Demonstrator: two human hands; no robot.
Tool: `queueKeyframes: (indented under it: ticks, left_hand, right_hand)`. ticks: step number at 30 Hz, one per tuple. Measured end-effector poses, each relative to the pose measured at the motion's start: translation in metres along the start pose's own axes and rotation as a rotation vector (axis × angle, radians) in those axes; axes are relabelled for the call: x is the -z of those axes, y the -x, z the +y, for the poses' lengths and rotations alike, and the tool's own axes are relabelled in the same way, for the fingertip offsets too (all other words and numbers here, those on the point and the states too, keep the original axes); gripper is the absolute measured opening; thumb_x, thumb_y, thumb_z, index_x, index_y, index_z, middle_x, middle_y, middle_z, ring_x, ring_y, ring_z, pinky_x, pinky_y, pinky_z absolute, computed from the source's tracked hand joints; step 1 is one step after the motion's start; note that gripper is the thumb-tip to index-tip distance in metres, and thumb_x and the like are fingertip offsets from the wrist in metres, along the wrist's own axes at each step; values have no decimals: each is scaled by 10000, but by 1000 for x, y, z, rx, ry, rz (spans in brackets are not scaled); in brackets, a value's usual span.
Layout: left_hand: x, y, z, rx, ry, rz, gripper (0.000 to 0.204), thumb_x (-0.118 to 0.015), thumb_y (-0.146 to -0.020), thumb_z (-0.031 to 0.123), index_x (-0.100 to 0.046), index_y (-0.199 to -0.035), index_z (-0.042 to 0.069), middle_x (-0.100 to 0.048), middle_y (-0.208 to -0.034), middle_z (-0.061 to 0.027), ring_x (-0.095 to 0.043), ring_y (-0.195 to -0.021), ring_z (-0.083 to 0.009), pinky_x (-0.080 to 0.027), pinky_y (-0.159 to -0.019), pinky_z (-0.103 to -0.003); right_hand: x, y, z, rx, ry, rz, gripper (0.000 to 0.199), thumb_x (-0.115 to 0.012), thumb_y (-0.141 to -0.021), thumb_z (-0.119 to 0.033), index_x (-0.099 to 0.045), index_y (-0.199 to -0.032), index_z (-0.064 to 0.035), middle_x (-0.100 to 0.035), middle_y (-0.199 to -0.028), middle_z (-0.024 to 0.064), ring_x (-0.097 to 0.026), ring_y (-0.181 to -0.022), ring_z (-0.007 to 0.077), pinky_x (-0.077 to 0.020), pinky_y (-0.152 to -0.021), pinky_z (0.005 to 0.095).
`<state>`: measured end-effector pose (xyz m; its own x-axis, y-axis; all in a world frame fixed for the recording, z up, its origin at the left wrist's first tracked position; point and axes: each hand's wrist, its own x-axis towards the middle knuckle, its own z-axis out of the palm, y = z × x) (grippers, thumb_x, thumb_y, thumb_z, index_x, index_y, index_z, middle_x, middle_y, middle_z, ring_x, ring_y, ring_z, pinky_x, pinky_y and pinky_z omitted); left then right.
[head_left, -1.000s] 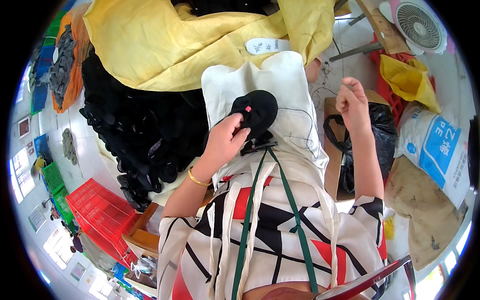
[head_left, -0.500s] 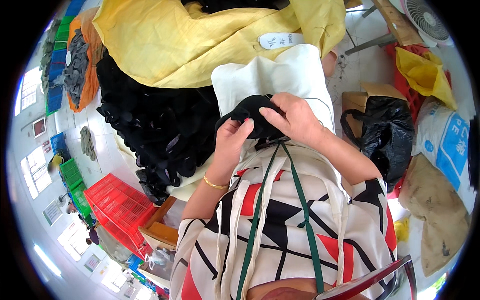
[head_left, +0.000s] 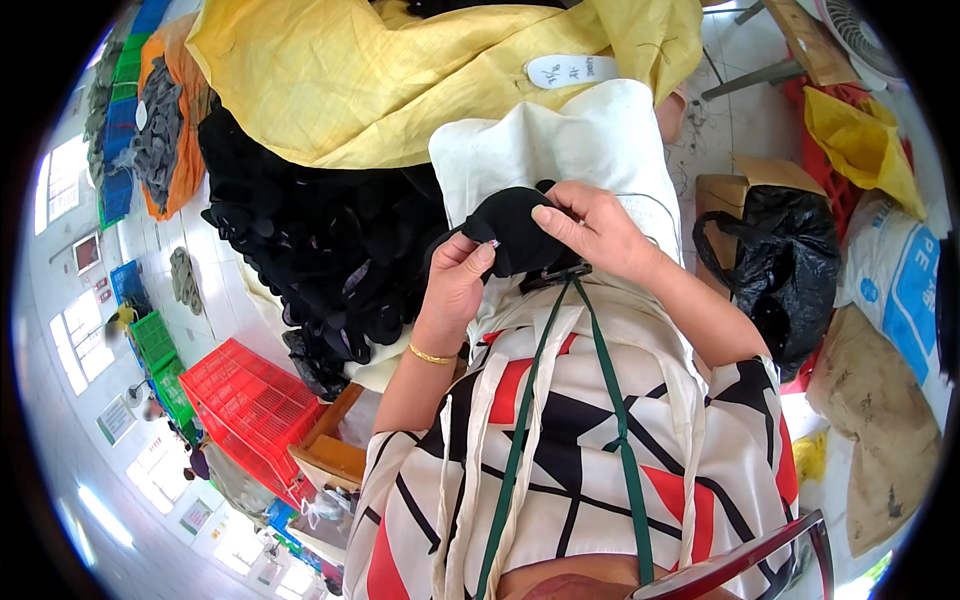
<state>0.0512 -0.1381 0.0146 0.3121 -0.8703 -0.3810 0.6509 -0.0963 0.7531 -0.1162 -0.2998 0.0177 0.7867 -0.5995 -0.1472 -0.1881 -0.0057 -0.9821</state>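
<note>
A black, rounded cloth piece (head_left: pixel 515 230) is held over the white cloth (head_left: pixel 560 140) on my lap. My left hand (head_left: pixel 458 280) pinches its left edge between thumb and fingers, where a small pinkish speck shows at the fingertips. On the far right side of the piece, my right hand (head_left: pixel 600 230) grips with the thumb on top and the fingers curled behind. Close below hangs a green cord (head_left: pixel 600 375) with a small dark object (head_left: pixel 562 273) at its end, partly covered. Left of my lap lies a big heap of similar black pieces (head_left: pixel 300 240).
A yellow woven sack (head_left: pixel 330 80) spreads across the far side, with a white sole-shaped card (head_left: pixel 572 70) on it. At the right stand a cardboard box (head_left: pixel 720 190) and a black plastic bag (head_left: pixel 790 270). Red crates (head_left: pixel 245 400) and a wooden drawer (head_left: pixel 335 450) are at the left.
The whole view has shifted slightly. The black piece is turned a little and lies flatter between my hands; both hands keep their hold.
</note>
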Motion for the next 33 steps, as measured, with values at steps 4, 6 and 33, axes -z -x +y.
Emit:
queueKeyframes:
  ticks: [4,6,33]
  left_hand:
    - [5,-1,-1,11,26,83,76,-694,-912,72,-706,-981,41,-715,-1009,-44,-654,-956,-142,-504,-927,-306]
    - [13,1,-3,42,-5,144,22,-685,-883,64,-690,-884,42,-701,-918,-28,-636,-872,-116,-499,-855,-282]
    - [37,8,11,-216,-684,341,65,-666,-931,64,-665,-925,-1,-592,-832,21,-510,-730,-34,-423,-660,-195]
  right_hand:
    - [-2,-2,-5,21,39,-3,366,-660,-950,-322,-606,-850,27,-537,-727,166,-514,-651,294,-448,-625,395]
    - [-4,-1,-10,85,96,3,354,-666,-939,-316,-609,-849,21,-547,-738,183,-538,-663,331,-452,-629,408]
    - [15,-123,-37,-61,-311,49,427,-587,-1021,-368,-666,-1164,26,-668,-993,63,-646,-895,140,-537,-879,293]
